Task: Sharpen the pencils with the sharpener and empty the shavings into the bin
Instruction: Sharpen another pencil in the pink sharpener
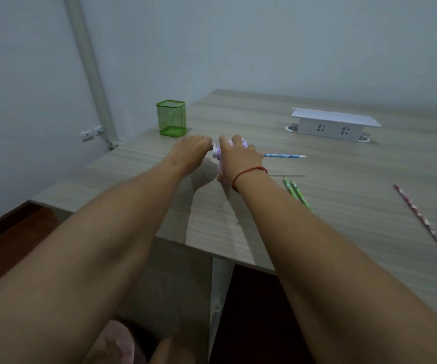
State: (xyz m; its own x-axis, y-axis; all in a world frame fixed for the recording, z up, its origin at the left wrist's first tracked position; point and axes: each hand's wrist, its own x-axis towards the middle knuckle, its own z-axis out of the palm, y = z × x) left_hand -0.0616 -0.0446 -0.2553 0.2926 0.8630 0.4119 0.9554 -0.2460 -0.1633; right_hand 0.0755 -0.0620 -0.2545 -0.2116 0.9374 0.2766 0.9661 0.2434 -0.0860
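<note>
Purple and white plastic sharpener (pixel 217 153) sits on the pale wood-grain table (pixel 343 227), left of the middle, and from my remote seat I see both hands on it. The right hand (pixel 239 157), with a red string bracelet (pixel 249 173) on its wrist, is clamped over the top, thumb on one side and fingers curled over the other. The left hand (pixel 192 149) comes in from the left, its fingers curled onto the white round end.

A blue patterned pencil (pixel 285 155) sticks out to the right from behind the right hand; that hand hides its near end, so I can't tell if it's in the sharpener. Two green pencils (pixel 295 191) lie side by side just beside the right wrist. A pink patterned pencil (pixel 419 215) lies well apart on the right. A green mesh cup (pixel 171 118) stands upright near the back-left edge, and a white socket box (pixel 334 126) sits at the back.
</note>
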